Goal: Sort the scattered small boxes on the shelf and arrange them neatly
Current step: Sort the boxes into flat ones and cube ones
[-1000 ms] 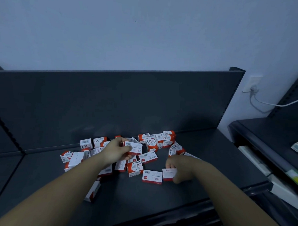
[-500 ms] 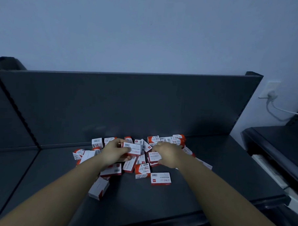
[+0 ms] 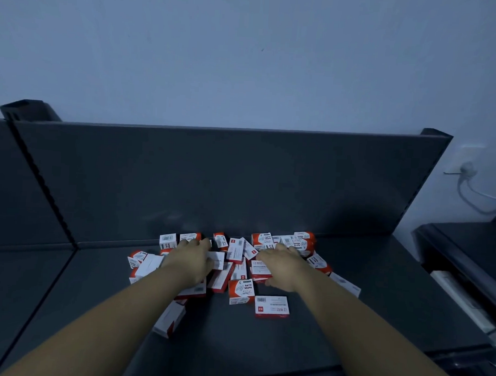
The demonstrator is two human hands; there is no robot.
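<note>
Right hand (image 3: 280, 270) slid from the front box (image 3: 271, 306) into the paper-clip box pile (image 3: 241, 291), grip unclear; left hand (image 3: 192, 260) still pinches a white box (image 3: 216, 259). Barely sorted yet.

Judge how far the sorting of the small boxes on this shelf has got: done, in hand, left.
Done: nothing tidy yet; the boxes lie jumbled at all angles on the shelf. In hand: the left hand holds a white box; the right hand lies over the pile, its grip unclear. Left: nearly everything, including the stray box near the front.
</note>
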